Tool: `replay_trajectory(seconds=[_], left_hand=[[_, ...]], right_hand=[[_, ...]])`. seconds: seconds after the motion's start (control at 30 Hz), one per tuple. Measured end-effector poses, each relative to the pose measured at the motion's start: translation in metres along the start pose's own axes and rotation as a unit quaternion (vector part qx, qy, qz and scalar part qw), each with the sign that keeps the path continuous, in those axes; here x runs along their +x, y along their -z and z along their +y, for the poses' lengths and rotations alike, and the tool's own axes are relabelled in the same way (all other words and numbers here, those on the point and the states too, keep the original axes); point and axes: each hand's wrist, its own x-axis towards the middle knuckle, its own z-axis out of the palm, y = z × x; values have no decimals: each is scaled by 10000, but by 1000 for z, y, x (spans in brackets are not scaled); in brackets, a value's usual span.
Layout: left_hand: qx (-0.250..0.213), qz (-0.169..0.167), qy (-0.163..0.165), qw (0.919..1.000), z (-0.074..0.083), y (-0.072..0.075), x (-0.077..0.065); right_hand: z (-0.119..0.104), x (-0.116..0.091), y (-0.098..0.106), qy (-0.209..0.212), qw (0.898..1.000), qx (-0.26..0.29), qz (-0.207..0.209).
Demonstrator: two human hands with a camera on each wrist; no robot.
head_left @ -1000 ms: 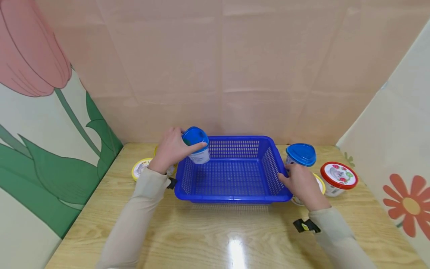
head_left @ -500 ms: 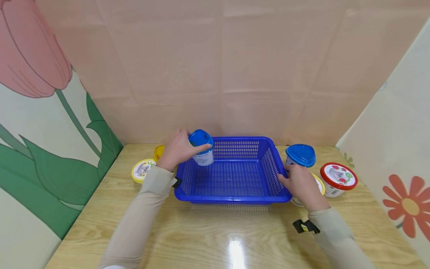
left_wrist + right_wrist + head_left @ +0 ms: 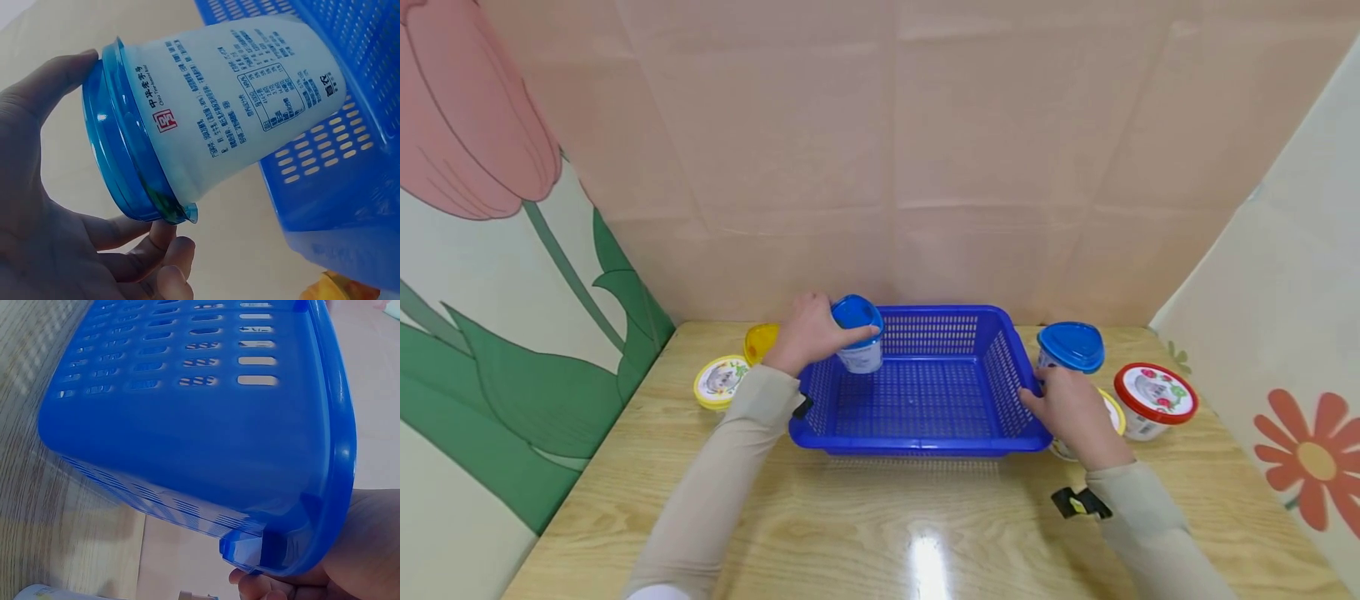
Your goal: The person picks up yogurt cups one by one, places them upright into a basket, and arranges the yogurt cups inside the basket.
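Observation:
My left hand (image 3: pixel 812 333) grips a white plastic tub with a blue lid (image 3: pixel 861 358) around the lid. The tub is upright at the back left inside the blue plastic basket (image 3: pixel 917 442). Up close in the left wrist view, thumb and fingers span the lid of the tub (image 3: pixel 237 106), and printed text covers its side. Whether its bottom touches the basket floor I cannot tell. My right hand (image 3: pixel 1075 412) holds the basket's right rim; in the right wrist view its fingers (image 3: pixel 253 586) curl under the rim.
Right of the basket stand a blue-lidded tub (image 3: pixel 1071 346), a red-lidded tub (image 3: pixel 1156 392) and a yellow-lidded tub (image 3: pixel 1112 410) partly behind my hand. On the left are a yellow-lidded tub (image 3: pixel 721 381) and a yellow item (image 3: pixel 761 342). A wall backs the wooden table (image 3: pixel 850 533).
My left hand has moved right and slightly down, carrying the blue-lidded tub further into the basket. Its move uncovers the yellow things at left. The right hand and basket stay put.

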Motion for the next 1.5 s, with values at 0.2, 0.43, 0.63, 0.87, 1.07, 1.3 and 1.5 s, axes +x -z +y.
replay_trajectory(seconds=[0.2,0.43,0.63,0.87,1.07,1.3,1.5], left_hand=[[165,-98,-2,9998,2,-6,3],[312,-124,-36,9994,0,-11,7],[213,-346,98,9991,-4,-14,9],[219,-411,226,9987,-8,-18,11],[254,-441,244,9984,-10,-22,12],[376,-515,373,9973,-10,-25,14],[334,-676,508,9959,-9,-27,16]], right_hand=[[-1,0,0,-45,10000,-16,-50],[-1,0,0,-43,10000,-11,-51],[0,1,-1,-51,9999,-3,-88],[0,1,-2,-54,9999,8,-102],[0,1,-2,-29,10000,17,-74],[0,1,-1,-7,10000,93,-32],[-1,1,0,-34,9999,156,-17]])
